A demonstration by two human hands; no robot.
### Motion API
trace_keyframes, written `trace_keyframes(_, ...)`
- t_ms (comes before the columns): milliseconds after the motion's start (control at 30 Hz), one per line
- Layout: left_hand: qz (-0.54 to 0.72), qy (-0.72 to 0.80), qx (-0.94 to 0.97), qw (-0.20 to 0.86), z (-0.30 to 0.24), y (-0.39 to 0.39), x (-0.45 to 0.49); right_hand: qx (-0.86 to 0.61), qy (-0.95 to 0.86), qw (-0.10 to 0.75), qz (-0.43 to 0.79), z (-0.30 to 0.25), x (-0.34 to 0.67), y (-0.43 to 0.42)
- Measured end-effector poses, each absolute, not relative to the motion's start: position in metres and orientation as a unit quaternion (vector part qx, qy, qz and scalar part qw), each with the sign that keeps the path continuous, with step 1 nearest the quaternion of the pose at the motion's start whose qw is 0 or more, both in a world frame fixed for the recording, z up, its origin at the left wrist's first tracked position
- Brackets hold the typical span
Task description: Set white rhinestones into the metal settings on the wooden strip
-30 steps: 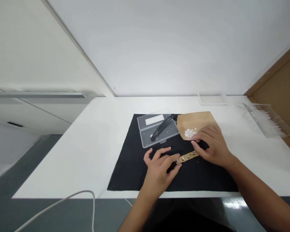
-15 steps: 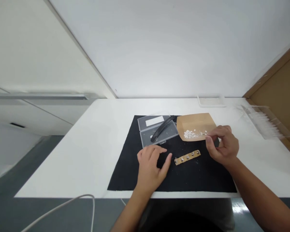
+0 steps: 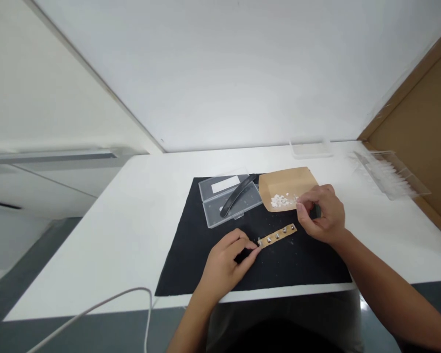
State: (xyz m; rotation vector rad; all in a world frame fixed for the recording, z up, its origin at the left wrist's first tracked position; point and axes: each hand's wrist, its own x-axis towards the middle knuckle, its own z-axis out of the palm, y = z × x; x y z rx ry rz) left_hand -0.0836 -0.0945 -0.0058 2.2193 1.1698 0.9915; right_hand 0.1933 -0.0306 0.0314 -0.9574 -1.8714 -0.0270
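Observation:
My left hand has thumb and forefinger closed on the left end of a narrow cardboard strip. Several small shiny metal domes sit in a row along the strip, which lies slanted on a black mat. Over the near right corner of a brown paper tray, my right hand is closed in a pinch. Whatever is between those fingertips is too small to make out. Small white flakes lie heaped at the tray's near side.
Left of the tray lies an opened clear plastic case, with a dark curved nail file across it. At the right stands a clear box of pale nail tips. A small clear tray is by the wall. A white cable hangs in front.
My left hand's thumb and forefinger have come together on the strip's left end. My right hand stays pinched by the paper tray. The whole view has shifted a little.

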Motion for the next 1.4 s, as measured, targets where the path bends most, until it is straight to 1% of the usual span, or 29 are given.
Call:
trace_keyframes(300, 0.352, 0.427, 0.809, 0.198, -0.014, -0.092, -0.082, -0.378, -0.795, 0.475, 0.001, 0.036, 0.191, -0.032)
trace_keyframes(600, 0.351, 0.424, 0.822, 0.147, -0.018, -0.093, -0.080, -0.370, -0.814, 0.448, 0.008, 0.037, 0.190, -0.032)
trace_keyframes(800, 0.337, 0.417, 0.831, 0.150, -0.019, -0.092, -0.079, -0.359, -0.819, 0.447, 0.013, 0.037, 0.191, -0.031)
trace_keyframes(967, 0.358, 0.428, 0.814, 0.161, -0.016, -0.093, -0.080, -0.354, -0.822, 0.446, 0.012, 0.033, 0.192, -0.029)
trace_keyframes(1033, 0.379, 0.459, 0.791, 0.142, -0.009, -0.091, -0.085, -0.357, -0.819, 0.449, 0.010, 0.031, 0.193, -0.028)
trace_keyframes(1100, 0.379, 0.506, 0.770, 0.084, 0.002, -0.086, -0.093, -0.362, -0.816, 0.451, 0.012, 0.030, 0.194, -0.027)
trace_keyframes(1167, 0.314, 0.564, 0.763, 0.021, 0.017, -0.075, -0.103, -0.367, -0.814, 0.450, 0.015, 0.029, 0.196, -0.025)
trace_keyframes(1233, 0.214, 0.618, 0.756, -0.019, 0.032, -0.058, -0.113, -0.373, -0.814, 0.446, 0.017, 0.028, 0.197, -0.025)
trace_keyframes(1333, 0.053, 0.670, 0.740, 0.023, 0.050, -0.028, -0.120, -0.375, -0.815, 0.442, 0.019, 0.028, 0.197, -0.024)
trace_keyframes(1400, 0.001, 0.690, 0.722, 0.047, 0.055, -0.008, -0.119, -0.377, -0.815, 0.440, 0.022, 0.027, 0.197, -0.024)
